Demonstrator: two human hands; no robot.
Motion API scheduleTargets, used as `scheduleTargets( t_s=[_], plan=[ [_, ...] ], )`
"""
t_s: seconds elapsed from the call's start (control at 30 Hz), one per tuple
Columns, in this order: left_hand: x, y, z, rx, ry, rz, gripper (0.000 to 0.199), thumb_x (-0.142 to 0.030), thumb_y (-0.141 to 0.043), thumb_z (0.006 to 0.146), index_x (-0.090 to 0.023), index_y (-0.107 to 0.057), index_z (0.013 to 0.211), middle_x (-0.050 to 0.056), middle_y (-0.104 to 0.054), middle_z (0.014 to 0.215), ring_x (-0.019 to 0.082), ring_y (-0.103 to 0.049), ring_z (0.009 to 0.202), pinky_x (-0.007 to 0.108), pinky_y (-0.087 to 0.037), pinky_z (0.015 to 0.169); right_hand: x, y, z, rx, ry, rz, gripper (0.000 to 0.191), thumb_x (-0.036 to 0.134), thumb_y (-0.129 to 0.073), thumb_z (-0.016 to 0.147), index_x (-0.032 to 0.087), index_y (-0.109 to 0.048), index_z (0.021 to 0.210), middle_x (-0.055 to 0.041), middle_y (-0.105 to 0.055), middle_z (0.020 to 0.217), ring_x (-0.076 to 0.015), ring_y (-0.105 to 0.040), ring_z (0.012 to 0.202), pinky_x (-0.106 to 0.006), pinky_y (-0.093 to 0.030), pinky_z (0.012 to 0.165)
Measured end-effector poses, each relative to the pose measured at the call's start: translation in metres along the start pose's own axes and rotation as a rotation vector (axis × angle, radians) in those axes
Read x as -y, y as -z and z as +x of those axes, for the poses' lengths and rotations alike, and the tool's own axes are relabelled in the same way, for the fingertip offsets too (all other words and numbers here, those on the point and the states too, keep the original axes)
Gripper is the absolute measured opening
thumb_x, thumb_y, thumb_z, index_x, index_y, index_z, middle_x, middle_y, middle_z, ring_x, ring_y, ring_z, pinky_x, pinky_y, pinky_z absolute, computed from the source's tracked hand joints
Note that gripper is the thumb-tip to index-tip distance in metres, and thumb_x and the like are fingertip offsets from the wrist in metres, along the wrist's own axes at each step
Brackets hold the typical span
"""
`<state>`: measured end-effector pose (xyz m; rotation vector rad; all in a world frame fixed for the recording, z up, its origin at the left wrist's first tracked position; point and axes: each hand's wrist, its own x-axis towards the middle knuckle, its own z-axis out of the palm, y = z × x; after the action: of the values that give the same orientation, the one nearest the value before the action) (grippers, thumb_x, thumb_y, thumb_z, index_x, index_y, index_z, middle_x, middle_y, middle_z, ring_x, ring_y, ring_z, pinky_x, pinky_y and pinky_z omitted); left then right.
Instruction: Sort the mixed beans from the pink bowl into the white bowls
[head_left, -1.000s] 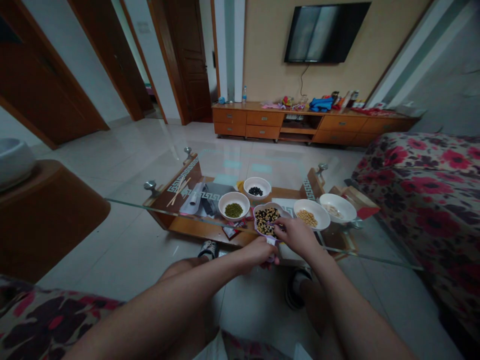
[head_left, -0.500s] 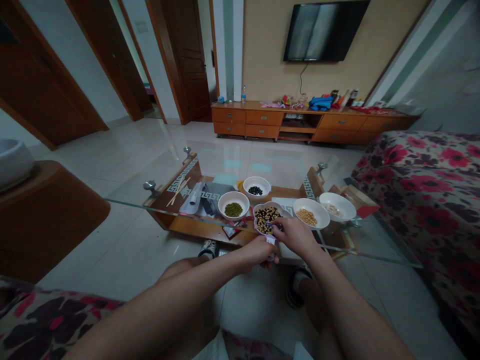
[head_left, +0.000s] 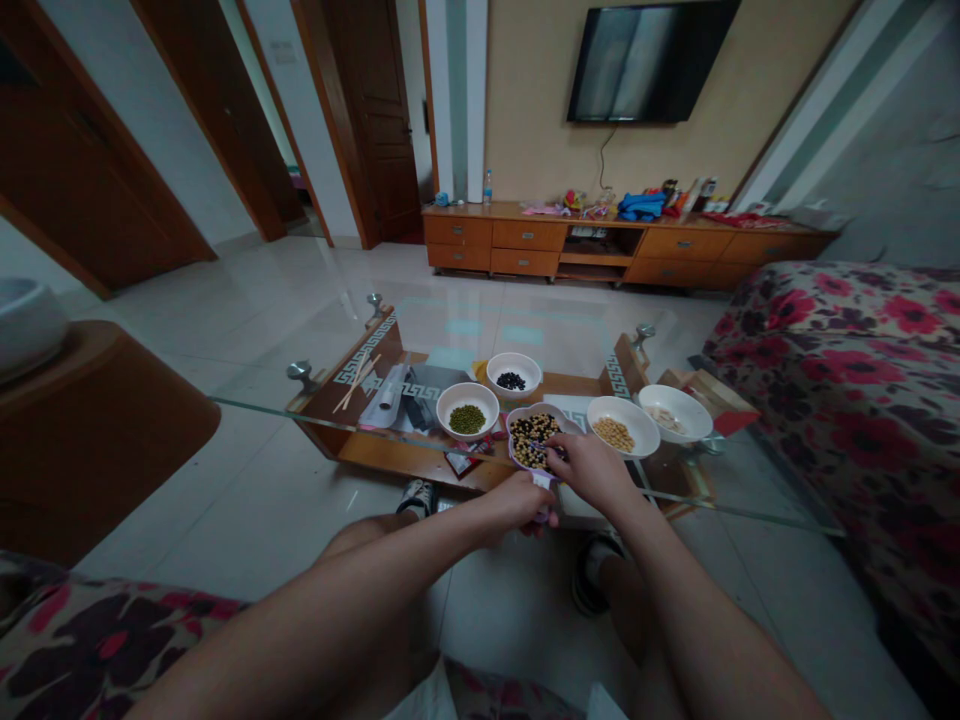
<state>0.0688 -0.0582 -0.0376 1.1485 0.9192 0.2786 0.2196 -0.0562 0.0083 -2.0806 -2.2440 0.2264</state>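
My left hand [head_left: 529, 503] is wrapped around the handle of a flower-shaped, lilac-rimmed plastic tray [head_left: 541, 410], on my side of the near glass edge. My right hand [head_left: 585, 467] reaches in from four o'clock, fingertips drawn together over the mixed black and yellow beans [head_left: 531, 440]; I cannot tell whether they pinch anything. The two hands are close together.

The tray sits at the near edge of the clear glass desk [head_left: 450, 345], its handle sticking out toward me at six o'clock. Taking the tray as the clock's centre, a round white bowl of green beans [head_left: 457, 398] is just beside it between nine and ten, and a round white bowl of black beans [head_left: 504, 363] is near at eleven. At three comes a round white bowl of yellow beans [head_left: 639, 438], with a round white bowl of pale pieces [head_left: 694, 412] crowding its far side.

My widest room is at one o'clock, where glass runs on to the far edge. Toward nine, more glass lies before the thin pale wooden sticks [head_left: 358, 383]. My right forearm crosses the near edge at four.
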Motion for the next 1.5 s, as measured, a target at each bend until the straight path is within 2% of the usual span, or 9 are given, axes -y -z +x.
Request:
scheduleTargets(
  t_s=[0.5,0.67,0.97,1.5],
  plan=[
    [-0.007,-0.0008,-0.0052,-0.006,0.029,0.011,0.008,-0.016,-0.048,0.073,-0.016,-0.054,0.078,0.0,-0.06,0.063,0.009,-0.046,0.041,0.021,-0.036,0.042,0.0025,0.0015,-0.0004,-0.013,-0.018,-0.027,0.03,0.037,-0.045,0.093,0.024,-0.072,0.1,-0.008,-0.073,0.091,-0.0219,-0.067,0.086,-0.027,-0.042,0.067],
    [-0.0065,-0.0012,-0.004,-0.003,0.036,0.0,0.009,-0.015,-0.047,0.072,-0.016,-0.054,0.078,-0.001,-0.06,0.063,0.009,-0.046,0.04,0.022,-0.035,0.04,0.0014,-0.0017,0.0021,-0.022,-0.005,-0.043,0.032,0.038,-0.045,0.093,0.025,-0.071,0.107,-0.0085,-0.073,0.095,-0.0226,-0.068,0.087,-0.029,-0.043,0.069],
    [-0.0031,0.0006,-0.0016,0.008,0.01,0.016,0.015,-0.016,-0.047,0.073,-0.015,-0.057,0.084,0.0,-0.061,0.063,0.01,-0.048,0.04,0.022,-0.036,0.04,0.0029,-0.001,0.0019,-0.005,0.008,-0.034,0.031,0.037,-0.045,0.094,0.025,-0.071,0.105,-0.0075,-0.074,0.094,-0.022,-0.068,0.087,-0.029,-0.043,0.071],
    [-0.0084,-0.0013,-0.0073,-0.004,0.0,0.023,0.01,-0.015,-0.047,0.071,-0.015,-0.055,0.076,0.0,-0.059,0.061,0.009,-0.044,0.039,0.022,-0.034,0.041,0.001,-0.0018,0.0022,-0.017,0.01,-0.038,0.031,0.037,-0.046,0.093,0.026,-0.072,0.107,-0.0078,-0.074,0.094,-0.0226,-0.068,0.087,-0.03,-0.043,0.07]
  ],
)
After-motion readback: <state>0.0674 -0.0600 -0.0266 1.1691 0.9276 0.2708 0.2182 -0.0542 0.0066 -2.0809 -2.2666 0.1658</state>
